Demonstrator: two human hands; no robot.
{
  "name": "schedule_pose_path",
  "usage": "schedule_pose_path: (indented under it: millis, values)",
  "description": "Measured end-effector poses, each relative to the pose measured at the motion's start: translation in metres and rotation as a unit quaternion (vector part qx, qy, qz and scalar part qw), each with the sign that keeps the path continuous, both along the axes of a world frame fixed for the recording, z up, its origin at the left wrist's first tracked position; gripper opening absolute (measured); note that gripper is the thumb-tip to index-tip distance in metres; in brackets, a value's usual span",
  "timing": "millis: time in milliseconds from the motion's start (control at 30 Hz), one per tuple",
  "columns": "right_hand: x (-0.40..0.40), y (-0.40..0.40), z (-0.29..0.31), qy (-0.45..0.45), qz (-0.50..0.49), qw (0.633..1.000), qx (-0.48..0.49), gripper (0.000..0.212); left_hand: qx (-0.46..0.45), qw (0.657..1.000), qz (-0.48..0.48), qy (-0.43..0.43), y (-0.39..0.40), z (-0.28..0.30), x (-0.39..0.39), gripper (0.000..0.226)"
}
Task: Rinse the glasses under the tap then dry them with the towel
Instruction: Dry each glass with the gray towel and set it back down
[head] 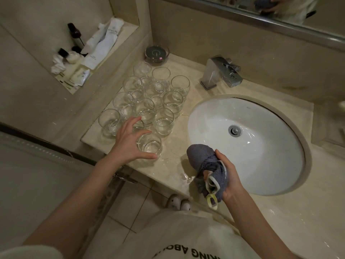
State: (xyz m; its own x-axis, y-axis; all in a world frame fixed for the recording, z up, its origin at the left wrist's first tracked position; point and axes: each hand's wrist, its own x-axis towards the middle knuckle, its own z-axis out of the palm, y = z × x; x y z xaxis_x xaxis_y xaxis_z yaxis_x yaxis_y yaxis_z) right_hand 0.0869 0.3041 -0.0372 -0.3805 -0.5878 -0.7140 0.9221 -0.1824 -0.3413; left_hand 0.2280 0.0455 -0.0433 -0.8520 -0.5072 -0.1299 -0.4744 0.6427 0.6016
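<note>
Head view: my left hand point(130, 142) spreads wide around a glass point(149, 144), right hand point(230, 176) gripping the towel point(203, 161); the other glasses' progress I cannot tell.

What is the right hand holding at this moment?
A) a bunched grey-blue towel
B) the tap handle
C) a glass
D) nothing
A: the right hand grips a bunched grey-blue towel over the counter edge beside the sink, while the left hand spreads its fingers around the nearest glass.
</note>
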Motion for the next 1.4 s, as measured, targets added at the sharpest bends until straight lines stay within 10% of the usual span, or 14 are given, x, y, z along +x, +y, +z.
schedule_pose_path:
  millis: [233,500,1067,1200,1400]
  values:
    - [0.004,0.000,-0.001,-0.006,-0.024,1.000,-0.013,0.061,-0.026,0.999,0.028,0.019,0.006,-0.002,-0.007,0.097]
    - [0.005,0.002,-0.007,-0.001,0.001,1.000,-0.017,0.105,-0.063,0.996,0.060,-0.005,0.010,-0.002,-0.017,0.104]
    - [0.006,0.004,0.009,0.006,-0.026,1.000,0.008,0.034,-0.090,0.994,0.056,0.016,0.021,0.006,-0.022,0.088]
    - [0.003,0.008,0.018,0.040,-0.043,0.998,0.027,0.048,-0.055,0.986,0.025,0.158,0.033,0.020,-0.030,0.052]
    - [-0.013,0.021,0.042,0.127,-0.117,0.983,0.060,0.035,0.124,0.982,0.010,0.139,0.073,0.031,-0.054,0.003]
